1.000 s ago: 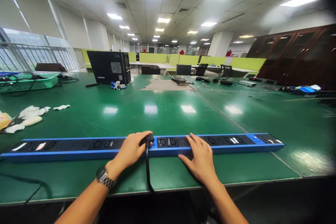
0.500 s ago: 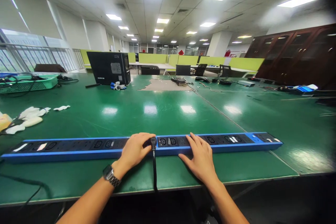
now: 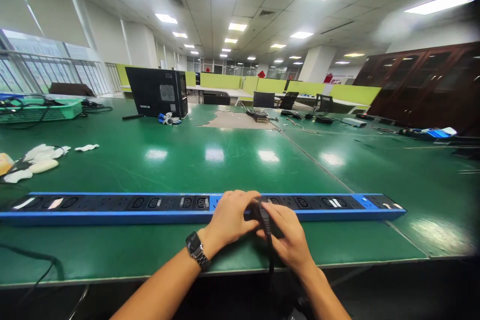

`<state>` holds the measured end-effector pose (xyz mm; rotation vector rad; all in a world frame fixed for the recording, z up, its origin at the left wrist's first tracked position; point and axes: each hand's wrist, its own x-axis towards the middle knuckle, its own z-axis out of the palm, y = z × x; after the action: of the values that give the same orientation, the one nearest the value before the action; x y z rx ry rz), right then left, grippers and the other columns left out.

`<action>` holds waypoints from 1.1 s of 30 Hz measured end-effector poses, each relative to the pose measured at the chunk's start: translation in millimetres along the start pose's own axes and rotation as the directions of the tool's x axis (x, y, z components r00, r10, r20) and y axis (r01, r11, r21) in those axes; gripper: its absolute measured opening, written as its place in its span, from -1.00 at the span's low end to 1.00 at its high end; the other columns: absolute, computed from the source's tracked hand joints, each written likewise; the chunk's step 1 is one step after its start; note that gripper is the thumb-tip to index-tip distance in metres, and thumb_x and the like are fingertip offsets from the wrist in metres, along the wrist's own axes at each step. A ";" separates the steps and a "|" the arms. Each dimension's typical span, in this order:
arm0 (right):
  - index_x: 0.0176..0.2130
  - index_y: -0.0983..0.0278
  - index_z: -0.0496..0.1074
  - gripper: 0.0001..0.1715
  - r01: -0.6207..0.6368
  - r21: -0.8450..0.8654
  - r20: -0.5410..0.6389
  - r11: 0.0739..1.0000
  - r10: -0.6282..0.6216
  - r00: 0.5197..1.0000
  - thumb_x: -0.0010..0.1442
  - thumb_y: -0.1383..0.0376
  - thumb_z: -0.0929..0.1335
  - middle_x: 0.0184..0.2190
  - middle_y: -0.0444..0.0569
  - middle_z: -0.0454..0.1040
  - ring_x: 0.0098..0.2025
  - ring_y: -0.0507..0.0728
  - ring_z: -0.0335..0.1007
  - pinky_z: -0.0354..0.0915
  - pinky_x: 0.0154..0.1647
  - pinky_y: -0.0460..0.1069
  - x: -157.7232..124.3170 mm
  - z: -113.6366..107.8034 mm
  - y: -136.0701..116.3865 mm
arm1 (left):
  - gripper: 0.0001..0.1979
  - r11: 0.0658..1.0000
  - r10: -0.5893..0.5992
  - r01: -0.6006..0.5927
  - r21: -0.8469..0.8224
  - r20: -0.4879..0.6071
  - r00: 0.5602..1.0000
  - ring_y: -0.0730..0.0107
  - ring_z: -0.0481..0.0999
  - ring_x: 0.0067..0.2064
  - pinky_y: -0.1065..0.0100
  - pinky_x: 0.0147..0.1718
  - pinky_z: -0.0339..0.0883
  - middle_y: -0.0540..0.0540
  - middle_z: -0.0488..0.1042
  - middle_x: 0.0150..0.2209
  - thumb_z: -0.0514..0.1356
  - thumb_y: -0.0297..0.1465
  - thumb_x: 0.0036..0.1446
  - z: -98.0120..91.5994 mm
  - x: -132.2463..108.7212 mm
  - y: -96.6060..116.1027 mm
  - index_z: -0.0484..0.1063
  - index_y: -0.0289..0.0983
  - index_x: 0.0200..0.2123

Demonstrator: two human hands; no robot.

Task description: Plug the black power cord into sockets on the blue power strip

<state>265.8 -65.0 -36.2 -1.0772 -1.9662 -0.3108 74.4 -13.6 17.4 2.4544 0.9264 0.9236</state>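
A long blue power strip [image 3: 165, 217] with black sockets lies across the table near its front edge. My left hand [image 3: 233, 219], with a watch [image 3: 197, 250] on its wrist, is over the strip right of its middle, thumb and fingers closed on the head of a black plug. My right hand [image 3: 290, 235] grips the same power plug [image 3: 265, 220] from the right, fingers around its body. Its cord drops past the table edge between my forearms. My hands hide the plug's front end, so whether it sits in a socket cannot be seen.
On the green table [image 3: 187, 170] stand a black computer case [image 3: 153, 91] and a green basket [image 3: 63, 111] of cables. White gloves [image 3: 41, 157] lie at left, blue-and-white gloves [image 3: 168, 119] by the case. Small electronic parts [image 3: 258, 115] are scattered at the back.
My left hand has moved right along the strip with the plug. My right hand, resting on the strip before, has drawn back slightly and closed around the plug.
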 end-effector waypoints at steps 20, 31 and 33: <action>0.06 0.21 0.36 -0.58 -0.405 -0.056 0.016 0.913 0.406 0.914 0.29 0.09 0.26 -0.06 0.05 0.51 -0.02 0.20 0.38 0.29 0.02 0.12 8.0 4.2 9.7 | -0.66 0.988 -0.085 0.093 0.123 -0.065 0.994 0.14 0.45 -0.03 0.12 0.03 0.28 -0.10 0.54 -0.09 0.30 -0.33 0.09 -8.4 -16.9 -19.9 0.46 -0.20 -0.04; 0.04 0.14 0.40 -0.64 -0.302 -0.244 0.180 0.921 0.350 0.920 0.28 0.17 0.24 -0.04 0.00 0.52 -0.03 0.22 0.36 0.31 -0.05 0.14 30.3 -13.3 6.8 | -0.68 0.984 -0.118 0.125 0.124 -0.060 0.991 0.13 0.46 -0.03 0.10 0.02 0.26 -0.09 0.56 -0.08 0.28 -0.30 0.11 -6.1 -11.4 -14.6 0.46 -0.17 -0.04; 0.03 0.12 0.40 -0.64 -0.268 -0.281 0.215 0.921 0.333 0.918 0.27 0.21 0.24 -0.02 -0.02 0.50 -0.02 0.21 0.35 0.30 -0.04 0.15 30.2 -11.7 4.3 | -0.67 0.985 -0.120 0.124 0.116 -0.044 0.992 0.13 0.45 -0.01 0.09 0.03 0.25 -0.09 0.55 -0.05 0.27 -0.31 0.13 -4.9 -8.3 -11.9 0.44 -0.17 -0.01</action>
<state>267.7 -51.7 -6.4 -1.6358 -1.9804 -0.2578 60.9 -10.3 10.9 2.4526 1.1616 0.8976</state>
